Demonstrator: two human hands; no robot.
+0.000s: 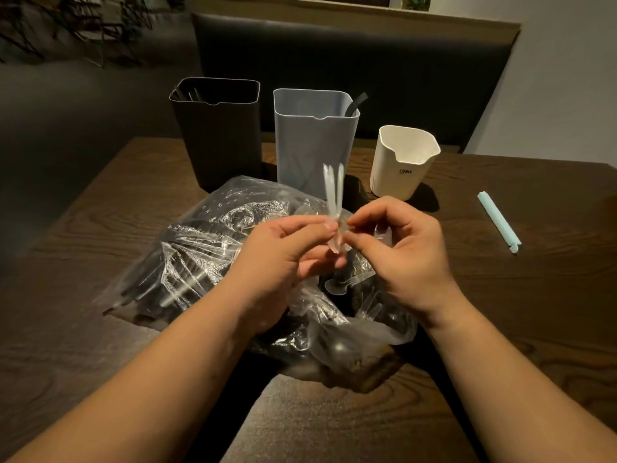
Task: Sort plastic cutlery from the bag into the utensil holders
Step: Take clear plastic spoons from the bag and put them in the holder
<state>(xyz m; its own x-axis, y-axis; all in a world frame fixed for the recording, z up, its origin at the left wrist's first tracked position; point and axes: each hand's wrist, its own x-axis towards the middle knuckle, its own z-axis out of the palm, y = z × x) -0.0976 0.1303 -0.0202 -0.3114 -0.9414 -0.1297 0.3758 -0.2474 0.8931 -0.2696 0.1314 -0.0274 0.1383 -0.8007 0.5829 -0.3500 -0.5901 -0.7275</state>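
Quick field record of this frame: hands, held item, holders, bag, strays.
left hand: pinches clear cutlery
right hand: pinches same clear cutlery
clear cutlery: upright above bag, type unclear
bag: clear, on table, clear spoon visible inside
black holder: left, dark utensils inside
grey holder: middle, black utensil sticks out
white holder: right, nothing visible inside
pale green stick: on table, far right

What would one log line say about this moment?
left hand: pinches clear cutlery | right hand: pinches clear cutlery | bag: on table, under hands | holders: behind bag

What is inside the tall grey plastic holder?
A black utensil handle leans over the right rim of the tall grey plastic holder; anything lower is hidden by its opaque walls.
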